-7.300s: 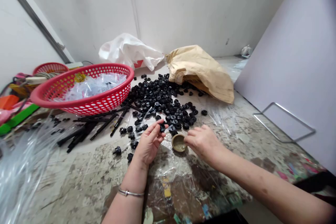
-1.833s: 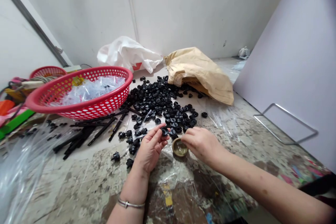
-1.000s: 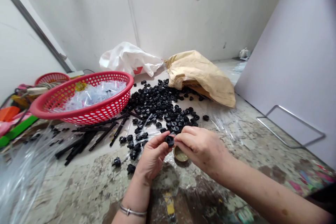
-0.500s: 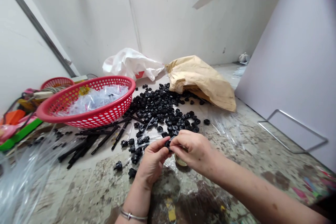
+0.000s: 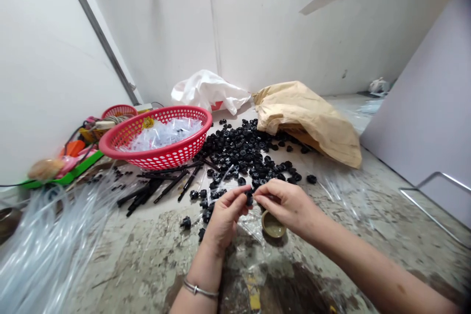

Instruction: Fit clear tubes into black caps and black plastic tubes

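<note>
Bowl (image 5: pixel 275 235) on the worn bench (image 5: pixel 140 235) now shows nearly whole, where half a second ago the right hand (image 5: pixel 289 203) covered much of it. That hand was at its rim a little under two seconds ago; it then crossed to the black piece (image 5: pixel 249 199), and its fingertips are now at the edge of that piece, just left of the bowl and a little beyond it. So the work, as I judge it, is at the piece rather than in the bowl

The left hand (image 5: pixel 224 213), left of the bowl, pinches the black piece between thumb and fingers, lifted off the bench. The right thumb and forefinger are pressed together; whether something small is between them I cannot tell, nor whether they press on the piece or only meet its edge

Beyond the bowl spreads the pile (image 5: pixel 239 149) of similar black parts, with the paper bag (image 5: pixel 309 120) to its right. The red basket (image 5: pixel 176 158) is beyond the bowl to the left, with black rods (image 5: pixel 171 185) in front of it. Clear tubes (image 5: pixel 55 250) lie well apart from the bowl, far to its left. The view has swung leftward, so more of that side shows
</note>
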`<action>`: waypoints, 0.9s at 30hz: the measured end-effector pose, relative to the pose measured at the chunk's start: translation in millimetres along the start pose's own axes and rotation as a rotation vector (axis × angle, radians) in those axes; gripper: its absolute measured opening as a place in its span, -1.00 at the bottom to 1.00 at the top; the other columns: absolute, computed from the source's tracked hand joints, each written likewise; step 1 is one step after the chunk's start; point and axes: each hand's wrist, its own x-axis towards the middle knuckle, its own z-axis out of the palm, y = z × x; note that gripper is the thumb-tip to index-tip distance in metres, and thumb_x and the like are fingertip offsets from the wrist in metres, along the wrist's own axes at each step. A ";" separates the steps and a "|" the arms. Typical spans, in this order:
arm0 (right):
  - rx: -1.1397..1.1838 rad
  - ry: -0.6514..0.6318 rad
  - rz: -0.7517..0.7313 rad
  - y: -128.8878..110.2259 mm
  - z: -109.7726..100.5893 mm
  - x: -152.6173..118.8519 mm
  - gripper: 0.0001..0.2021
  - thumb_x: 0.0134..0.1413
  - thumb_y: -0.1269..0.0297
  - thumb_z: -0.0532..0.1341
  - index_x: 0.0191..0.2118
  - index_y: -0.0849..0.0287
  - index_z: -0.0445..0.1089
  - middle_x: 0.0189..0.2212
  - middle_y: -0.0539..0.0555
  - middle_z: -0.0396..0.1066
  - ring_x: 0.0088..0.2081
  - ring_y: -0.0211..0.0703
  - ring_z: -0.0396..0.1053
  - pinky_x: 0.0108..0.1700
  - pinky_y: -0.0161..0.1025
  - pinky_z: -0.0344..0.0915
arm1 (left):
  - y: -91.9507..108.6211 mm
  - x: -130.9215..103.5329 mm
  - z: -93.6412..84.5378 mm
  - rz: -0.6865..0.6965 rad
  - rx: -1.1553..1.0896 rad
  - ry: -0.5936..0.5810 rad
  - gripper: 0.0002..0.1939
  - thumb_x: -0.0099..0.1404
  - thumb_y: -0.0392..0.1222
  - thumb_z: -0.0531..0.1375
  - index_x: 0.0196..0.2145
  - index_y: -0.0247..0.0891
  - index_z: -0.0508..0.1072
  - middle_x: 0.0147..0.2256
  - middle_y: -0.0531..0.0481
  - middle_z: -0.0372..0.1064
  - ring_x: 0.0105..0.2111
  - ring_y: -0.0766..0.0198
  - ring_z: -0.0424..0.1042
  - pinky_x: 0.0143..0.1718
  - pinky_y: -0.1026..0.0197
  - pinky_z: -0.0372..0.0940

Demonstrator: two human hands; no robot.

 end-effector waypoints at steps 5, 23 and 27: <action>-0.011 -0.100 0.027 10.4 33.3 37.0 -0.79 0.09 0.46 0.11 -0.23 0.16 0.47 -0.28 0.05 0.49 -0.24 -0.25 0.40 -0.20 -0.32 0.28 | 15.9 12.4 -27.3 0.283 0.454 0.380 -0.57 0.18 0.08 0.15 -0.11 -0.24 0.49 -0.14 -0.12 0.44 -0.20 0.21 0.39 -0.27 0.26 0.25; -0.228 -0.228 0.248 47.9 11.8 -61.8 -0.20 -0.26 0.12 0.37 0.16 0.23 0.15 0.09 0.22 0.20 0.06 0.11 0.09 0.02 0.00 0.13 | 15.7 33.7 -91.7 0.378 0.964 0.742 -0.51 0.19 0.07 0.05 -0.12 -0.38 0.44 -0.12 -0.20 0.41 -0.07 0.08 0.31 0.04 0.05 0.14; -0.301 -0.181 0.162 43.4 24.7 -58.9 -0.36 -0.16 0.21 0.31 0.11 0.22 0.20 0.05 0.21 0.24 0.02 0.10 0.10 -0.01 -0.02 0.08 | 19.8 27.1 -87.9 0.355 1.126 0.713 -0.48 0.18 0.10 0.02 -0.12 -0.39 0.43 -0.15 -0.21 0.41 -0.08 0.05 0.32 0.03 0.02 0.14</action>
